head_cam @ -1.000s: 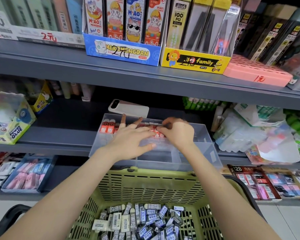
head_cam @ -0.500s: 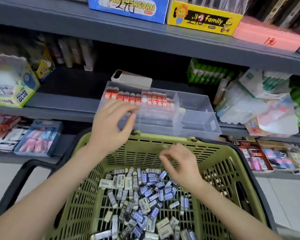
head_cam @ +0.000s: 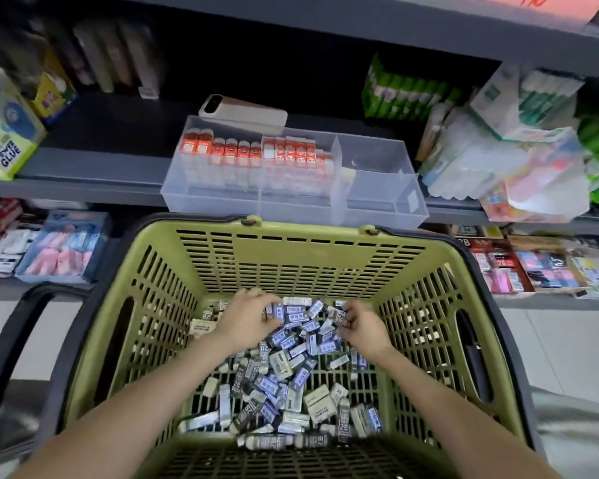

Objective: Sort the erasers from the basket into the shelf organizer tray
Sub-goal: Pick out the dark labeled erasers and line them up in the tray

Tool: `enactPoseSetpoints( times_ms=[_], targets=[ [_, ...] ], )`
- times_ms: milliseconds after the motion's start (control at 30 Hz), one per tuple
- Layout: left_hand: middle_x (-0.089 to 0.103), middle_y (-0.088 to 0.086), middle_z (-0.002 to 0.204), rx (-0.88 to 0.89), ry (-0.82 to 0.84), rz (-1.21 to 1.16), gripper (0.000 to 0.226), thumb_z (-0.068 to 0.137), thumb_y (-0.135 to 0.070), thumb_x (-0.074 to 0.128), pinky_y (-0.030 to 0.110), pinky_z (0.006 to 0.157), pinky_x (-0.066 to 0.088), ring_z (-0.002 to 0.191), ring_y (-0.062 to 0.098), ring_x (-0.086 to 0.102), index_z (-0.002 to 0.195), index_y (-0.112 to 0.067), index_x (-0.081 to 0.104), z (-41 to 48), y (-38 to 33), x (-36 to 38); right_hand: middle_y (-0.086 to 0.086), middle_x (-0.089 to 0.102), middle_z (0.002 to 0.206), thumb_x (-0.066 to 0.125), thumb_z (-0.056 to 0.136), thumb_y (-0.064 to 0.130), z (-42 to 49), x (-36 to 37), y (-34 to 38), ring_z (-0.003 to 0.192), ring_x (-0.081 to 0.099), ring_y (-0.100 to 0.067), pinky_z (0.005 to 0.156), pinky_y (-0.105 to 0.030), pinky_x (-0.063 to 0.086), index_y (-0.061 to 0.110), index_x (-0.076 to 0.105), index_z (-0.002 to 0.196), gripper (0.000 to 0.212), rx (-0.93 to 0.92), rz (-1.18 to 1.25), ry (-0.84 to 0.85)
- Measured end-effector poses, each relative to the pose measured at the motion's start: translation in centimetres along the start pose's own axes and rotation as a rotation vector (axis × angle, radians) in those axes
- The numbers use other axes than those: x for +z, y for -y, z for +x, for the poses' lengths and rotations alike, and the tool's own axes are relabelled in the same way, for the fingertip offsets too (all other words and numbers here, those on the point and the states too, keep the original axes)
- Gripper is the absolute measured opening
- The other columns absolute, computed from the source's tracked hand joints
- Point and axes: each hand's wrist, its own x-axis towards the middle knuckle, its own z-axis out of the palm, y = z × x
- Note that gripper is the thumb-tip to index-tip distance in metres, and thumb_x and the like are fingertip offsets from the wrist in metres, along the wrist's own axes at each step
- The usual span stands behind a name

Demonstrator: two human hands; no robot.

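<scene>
Erasers in grey, blue and cream sleeves, several marked 2B, are lying in a loose heap on the floor of the green slotted basket. It is sitting just below and in front of the shelf edge, with its black handle hanging down on the left. Both bare forearms are reaching down into the basket toward the far end of the heap. The left hand is resting palm-down on the erasers with its fingers curling into them, and blur is hiding whether it is actually holding any. The right hand is working at the heap's far right corner, its fingers bending round one 2B-marked eraser at their tips. Beyond the basket's far wall, the clear organizer tray is standing on the grey shelf, and red-and-white packs are standing upright in a row along the back of its left and middle compartments. A pale phone is lying on the shelf just behind the tray, close against its back edge. Farther left on the same shelf a glue box is sitting, and to the right of the tray clear bags of stationery are piling up, with green packs standing behind them.
</scene>
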Motion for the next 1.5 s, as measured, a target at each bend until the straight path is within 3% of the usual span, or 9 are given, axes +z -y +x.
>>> enactPoseSetpoints(
  times_ms=[200,367,433,567,733,867,1000,1200,1500],
  targets=[
    [0.061,-0.009,0.102,-0.092,-0.073,-0.667,0.035,0.089,-0.029,0.062,0.011,0.078,0.046,0.101,0.012,0.058,0.121,-0.017,0.057,-0.7,-2.9,3.2,-0.006,0.064,0.087,0.072,0.079,0.01,-1.0,-0.6,1.9,0.082,0.063,-0.019,0.077,-0.03,0.055,0.012,0.058,0.095,0.022,-0.028,0.284,0.016],
    [0.067,0.009,0.111,-0.235,0.084,-1.294,0.027,0.093,-0.024,0.053,0.037,0.092,0.052,0.106,0.021,0.064,0.114,-0.008,0.06,-0.8,-5.8,4.0,-0.007,0.068,0.088,0.072,0.077,0.002,-2.7,-1.2,4.8,0.078,0.065,-0.016,0.075,-0.029,0.057,0.01,0.063,0.097,0.023,-0.179,0.566,0.301],
    [0.068,0.012,0.105,-0.282,0.041,-1.287,0.021,0.094,-0.02,0.051,0.036,0.089,0.054,0.1,0.023,0.066,0.107,-0.005,0.059,-0.8,-5.5,3.8,-0.006,0.068,0.086,0.072,0.077,0.002,-2.7,-1.4,4.1,0.075,0.063,-0.015,0.079,-0.034,0.056,0.007,0.065,0.099,0.024,-0.092,0.476,0.301],
    [0.064,0.011,0.089,-0.336,0.131,-1.113,0.012,0.095,-0.016,0.048,0.03,0.076,0.055,0.081,0.019,0.064,0.101,-0.008,0.055,-0.5,-3.1,2.4,-0.002,0.065,0.089,0.067,0.084,0.026,-1.1,-2.8,0.6,0.062,0.057,-0.007,0.064,-0.025,0.052,0.012,0.063,0.095,0.018,0.146,-0.382,0.189],
    [0.063,0.009,0.079,-0.447,0.246,-1.21,0.011,0.092,-0.013,0.055,0.026,0.068,0.054,0.071,0.018,0.062,0.099,-0.004,0.056,-0.3,-2.1,0.5,-0.012,0.053,0.125,0.079,0.071,0.03,-1.7,-1.0,-2.3,0.078,0.061,-0.016,0.064,-0.027,0.055,0.015,0.033,0.135,0.081,0.305,-0.059,0.344],
    [0.058,0.006,0.076,-0.452,0.245,-1.251,0.009,0.09,-0.01,0.058,0.026,0.067,0.052,0.069,0.017,0.057,0.095,-0.007,0.052,-0.8,-2.3,-0.4,0.003,0.06,0.091,0.076,0.069,0.051,-2.6,1.2,-3.7,0.064,0.059,-0.01,0.048,-0.026,0.048,0.02,0.037,0.127,0.077,0.108,-0.443,0.18],
    [0.053,0.004,0.073,-0.477,0.252,-1.191,0.011,0.089,-0.009,0.06,0.025,0.062,0.05,0.066,0.015,0.053,0.097,-0.006,0.052,-1.7,-2.2,-0.9,-0.002,0.055,0.119,0.073,0.075,0.044,-2.5,0.6,-3.4,0.09,0.061,-0.017,0.069,-0.029,0.055,0.026,0.053,0.122,0.055,0.039,-0.567,0.045],
    [0.058,0.006,0.086,-0.386,0.355,-1.203,0.039,0.076,-0.03,0.071,0.029,0.073,0.056,0.079,0.017,0.058,0.101,-0.008,0.051,-3.5,-3.1,-1.4,-0.002,0.066,0.065,0.075,0.073,0.027,-4.2,-1.1,2.0,0.049,0.06,-0.005,0.056,-0.017,0.053,0.009,0.064,0.075,0.022,0.097,0.2,0.308],
    [0.063,0.011,0.098,-0.595,0.431,-1.163,0.062,0.087,-0.012,0.065,0.037,0.072,0.055,0.084,0.021,0.062,0.139,-0.009,0.031,-5.6,-3.7,0.8,-0.006,0.066,0.08,0.066,0.077,-0.011,-7.9,0.1,7.4,0.066,0.066,-0.013,0.064,-0.021,0.056,0.005,0.061,0.095,0.025,-0.024,0.67,0.515]
  ],
)
